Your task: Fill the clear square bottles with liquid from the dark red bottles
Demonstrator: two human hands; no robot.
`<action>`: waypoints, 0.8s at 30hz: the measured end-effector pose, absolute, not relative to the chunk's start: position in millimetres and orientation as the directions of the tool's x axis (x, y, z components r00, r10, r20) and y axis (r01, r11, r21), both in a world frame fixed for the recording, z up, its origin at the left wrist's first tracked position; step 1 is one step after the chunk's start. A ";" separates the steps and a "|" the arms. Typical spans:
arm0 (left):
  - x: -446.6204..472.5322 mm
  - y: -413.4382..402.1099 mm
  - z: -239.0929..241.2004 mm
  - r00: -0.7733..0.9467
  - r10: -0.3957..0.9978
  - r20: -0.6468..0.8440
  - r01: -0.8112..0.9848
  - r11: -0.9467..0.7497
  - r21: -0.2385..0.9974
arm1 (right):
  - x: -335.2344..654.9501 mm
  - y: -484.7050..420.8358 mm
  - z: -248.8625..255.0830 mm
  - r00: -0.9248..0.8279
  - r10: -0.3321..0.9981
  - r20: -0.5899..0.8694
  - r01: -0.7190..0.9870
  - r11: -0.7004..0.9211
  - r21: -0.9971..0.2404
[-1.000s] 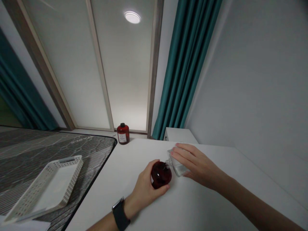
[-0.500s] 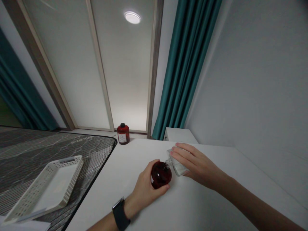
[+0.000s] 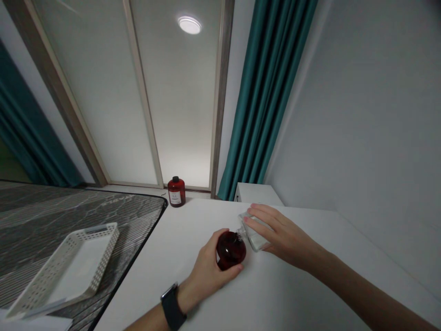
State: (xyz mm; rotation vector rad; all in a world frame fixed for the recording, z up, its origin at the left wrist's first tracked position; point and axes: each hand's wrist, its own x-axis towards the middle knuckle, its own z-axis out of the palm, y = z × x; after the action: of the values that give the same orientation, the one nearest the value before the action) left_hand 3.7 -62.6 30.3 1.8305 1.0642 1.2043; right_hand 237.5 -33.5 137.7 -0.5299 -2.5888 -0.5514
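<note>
My left hand (image 3: 210,266) is wrapped round a dark red-brown bottle (image 3: 231,250) that stands on the white table. Its cap is off, or at least none shows on the neck. In my right hand (image 3: 272,232) is a clear glass bottle (image 3: 253,236), tipped on its side toward the left. The glass bottle's neck touches or hangs right over the mouth of the dark bottle; I cannot make out whether liquid is flowing. Toward the table's far left edge stands a second red-brown bottle (image 3: 177,192) with a black cap and a white label.
A white perforated plastic basket (image 3: 105,266) sits at the left on a grey patterned surface (image 3: 134,209). The white table (image 3: 155,262) spreads under my hands. A white cabinet (image 3: 258,193) stands past the table, by the green curtain (image 3: 268,92).
Hardly anything differs. The glass bottle and my right hand have shifted very slightly, while my left hand and the dark bottle stay in place.
</note>
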 end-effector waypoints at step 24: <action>4.2 -63.0 31.7 0.234 0.899 0.371 0.224 -0.421 0.879 | 238.4 -31.5 139.1 -0.838 0.233 0.493 0.436 0.829 0.350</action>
State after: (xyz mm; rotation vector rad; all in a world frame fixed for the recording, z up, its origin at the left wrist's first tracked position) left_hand 4.2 -63.0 31.7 1.8043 1.0359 1.2154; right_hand 238.4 -31.5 139.1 -0.4975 -2.5733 -0.6380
